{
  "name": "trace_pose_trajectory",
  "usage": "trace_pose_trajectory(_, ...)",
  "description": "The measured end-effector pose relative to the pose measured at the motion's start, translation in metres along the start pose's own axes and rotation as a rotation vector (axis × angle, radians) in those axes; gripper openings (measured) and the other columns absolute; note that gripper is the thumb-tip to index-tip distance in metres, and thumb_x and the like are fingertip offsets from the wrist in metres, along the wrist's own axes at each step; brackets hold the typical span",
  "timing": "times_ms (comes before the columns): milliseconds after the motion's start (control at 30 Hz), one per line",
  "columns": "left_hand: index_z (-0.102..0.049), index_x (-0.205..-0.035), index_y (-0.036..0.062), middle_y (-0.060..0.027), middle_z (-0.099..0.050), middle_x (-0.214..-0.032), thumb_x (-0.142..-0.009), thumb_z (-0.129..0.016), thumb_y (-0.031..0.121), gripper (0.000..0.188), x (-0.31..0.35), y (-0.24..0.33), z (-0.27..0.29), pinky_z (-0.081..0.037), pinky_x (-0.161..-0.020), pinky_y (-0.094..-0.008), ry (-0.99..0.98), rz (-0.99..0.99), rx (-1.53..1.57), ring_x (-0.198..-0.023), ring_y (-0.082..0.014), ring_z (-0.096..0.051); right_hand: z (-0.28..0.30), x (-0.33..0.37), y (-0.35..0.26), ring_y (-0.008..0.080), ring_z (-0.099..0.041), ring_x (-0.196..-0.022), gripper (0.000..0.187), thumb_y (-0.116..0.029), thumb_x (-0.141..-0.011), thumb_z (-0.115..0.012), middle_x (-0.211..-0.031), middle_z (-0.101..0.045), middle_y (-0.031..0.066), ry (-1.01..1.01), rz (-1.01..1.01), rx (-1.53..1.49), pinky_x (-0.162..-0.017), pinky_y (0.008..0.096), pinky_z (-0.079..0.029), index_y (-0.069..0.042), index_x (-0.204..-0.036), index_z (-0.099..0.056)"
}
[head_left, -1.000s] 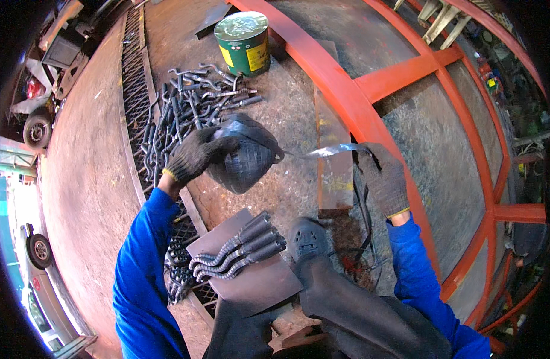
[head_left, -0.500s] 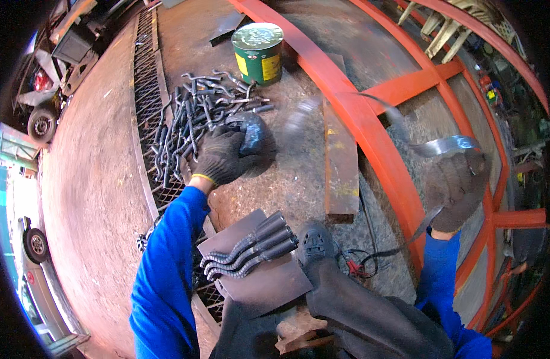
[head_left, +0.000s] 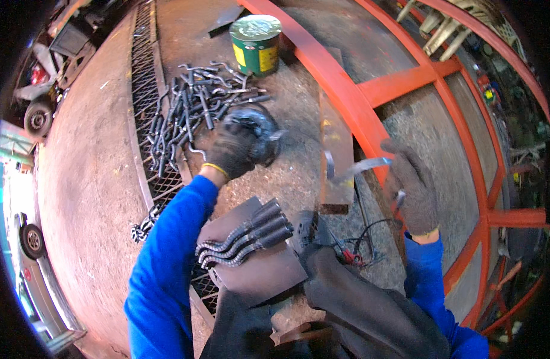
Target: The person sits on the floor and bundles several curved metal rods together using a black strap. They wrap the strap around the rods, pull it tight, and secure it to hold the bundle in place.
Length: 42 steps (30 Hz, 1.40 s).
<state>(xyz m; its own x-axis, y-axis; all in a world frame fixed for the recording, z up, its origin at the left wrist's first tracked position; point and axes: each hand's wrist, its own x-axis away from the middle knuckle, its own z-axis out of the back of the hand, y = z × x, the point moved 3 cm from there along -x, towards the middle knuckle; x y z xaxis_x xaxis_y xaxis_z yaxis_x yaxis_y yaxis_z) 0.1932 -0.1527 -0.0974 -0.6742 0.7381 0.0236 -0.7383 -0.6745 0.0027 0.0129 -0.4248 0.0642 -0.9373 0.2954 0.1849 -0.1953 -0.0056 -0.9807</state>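
My gloved left hand [head_left: 230, 146] is closed on a roll of shiny black plastic strip [head_left: 264, 128], held above the floor beside a pile of bent dark rods [head_left: 188, 110]. To the right, my gloved right hand [head_left: 414, 188] grips a loose length of the shiny strip [head_left: 371, 166], which curls toward the roll; motion blurs its middle. Across my lap lies a flat brown metal plate [head_left: 260, 275]. Several wavy, ribbed metal rods [head_left: 248, 236] with thicker black ends rest side by side on it, touched by neither hand.
A green can with yellow labels [head_left: 255, 48] stands behind the pile. An orange-red steel frame [head_left: 371, 119] runs along the right, beside a flat metal bar [head_left: 336, 149]. A floor grating [head_left: 144, 78] passes on the left. Thin cables [head_left: 362, 248] lie near my foot.
My right hand has moved inward and left, bringing the shiny strip closer to the roll. The left hand has shifted slightly right with the roll. The rods on the plate stay put.
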Motion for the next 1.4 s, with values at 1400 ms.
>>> trace_pose_trajectory(1400,-0.069,-0.099,0.003,-0.0084,-0.071,-0.088,-0.09,-0.06,0.022,0.023,0.315,0.017,0.243,-0.055,-0.064,-0.0356,1.141,0.941,2.425,-0.073,-0.0194,-0.068,-0.011,-0.047,0.058,0.0107,-0.059,-0.08,0.034,-0.028,-0.094,-0.064,-0.104,-0.066,0.0043,-0.304,0.166,0.202,-0.073,0.0281,-0.052,-0.005,-0.12,-0.064)
